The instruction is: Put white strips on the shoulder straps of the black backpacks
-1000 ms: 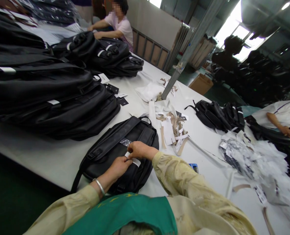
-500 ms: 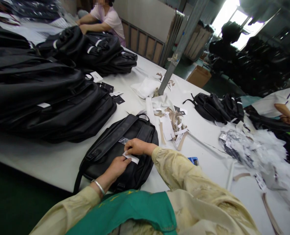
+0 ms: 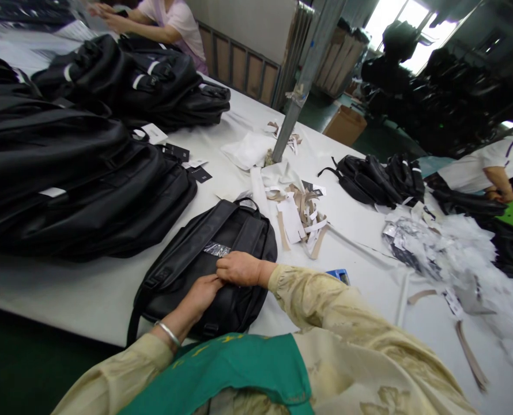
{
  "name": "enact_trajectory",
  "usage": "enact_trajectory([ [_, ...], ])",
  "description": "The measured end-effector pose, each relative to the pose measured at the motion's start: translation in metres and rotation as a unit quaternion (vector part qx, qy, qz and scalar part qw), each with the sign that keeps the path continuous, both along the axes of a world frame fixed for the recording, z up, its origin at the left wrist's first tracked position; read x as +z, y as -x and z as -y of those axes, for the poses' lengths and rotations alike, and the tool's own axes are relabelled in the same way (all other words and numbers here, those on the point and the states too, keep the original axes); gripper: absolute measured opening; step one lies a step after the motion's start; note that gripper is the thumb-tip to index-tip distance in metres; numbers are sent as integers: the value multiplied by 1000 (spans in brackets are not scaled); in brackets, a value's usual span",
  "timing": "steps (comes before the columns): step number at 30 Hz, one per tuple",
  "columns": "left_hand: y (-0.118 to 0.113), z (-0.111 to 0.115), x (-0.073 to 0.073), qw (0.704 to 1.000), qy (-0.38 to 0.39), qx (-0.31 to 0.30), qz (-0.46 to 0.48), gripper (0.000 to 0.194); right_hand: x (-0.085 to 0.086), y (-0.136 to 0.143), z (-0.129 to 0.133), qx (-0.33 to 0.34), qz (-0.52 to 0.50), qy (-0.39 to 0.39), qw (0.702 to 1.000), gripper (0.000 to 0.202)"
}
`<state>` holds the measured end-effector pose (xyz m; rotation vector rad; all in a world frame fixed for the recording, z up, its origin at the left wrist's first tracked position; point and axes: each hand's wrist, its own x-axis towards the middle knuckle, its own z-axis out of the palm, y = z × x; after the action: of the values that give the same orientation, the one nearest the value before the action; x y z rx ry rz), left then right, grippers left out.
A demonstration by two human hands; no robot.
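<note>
A black backpack [image 3: 183, 300] lies on the white table with its shoulder straps facing up, the top handle pointing away from me. My left hand [image 3: 205, 293] and my right hand [image 3: 241, 269] meet over the right-hand strap of this backpack. Both have their fingers closed, and their fingertips touch. What they pinch is hidden beneath the fingers. Just beyond them, a piece of clear shiny plastic [image 3: 217, 249] shows between the two straps [image 3: 208, 233].
A big pile of black backpacks [image 3: 83, 190] fills the left side. Paper and tan strips [image 3: 302, 216] lie beside a metal post [image 3: 302, 86]. To the right are a blue object [image 3: 339, 276], crumpled white wrapping [image 3: 459, 271] and more black bags [image 3: 377, 181]. Two other people work across the table.
The white strip that showed between my hands is now out of sight. My right hand has come down over the strap, against my left fingertips. The view has shifted slightly.
</note>
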<state>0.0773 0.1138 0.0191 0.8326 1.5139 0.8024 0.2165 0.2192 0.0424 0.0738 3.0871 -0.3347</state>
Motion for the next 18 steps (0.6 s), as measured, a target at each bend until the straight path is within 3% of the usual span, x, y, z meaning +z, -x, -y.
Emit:
enact_trajectory([
  [3, -2, 1, 0, 999, 11, 8, 32, 35, -21, -20, 19, -103, -79, 38, 991, 21],
  [5, -2, 0, 0, 999, 11, 10, 39, 37, -30, -29, 33, -174, -152, 82, 969, 21],
  [8, -1, -3, 1, 999, -6, -2, 53, 34, -36, -32, 54, -291, -227, 144, 918, 19],
  [11, -3, -5, 4, 996, 24, 22, 82, 34, -38, -27, 67, -394, -251, 197, 862, 12],
  [14, -9, -6, 5, 994, 52, 57, 74, 39, -37, -22, 73, -452, -246, 229, 826, 17],
  [18, -15, -5, 2, 996, 49, 52, 56, 42, -34, -19, 76, -497, -226, 218, 809, 20],
])
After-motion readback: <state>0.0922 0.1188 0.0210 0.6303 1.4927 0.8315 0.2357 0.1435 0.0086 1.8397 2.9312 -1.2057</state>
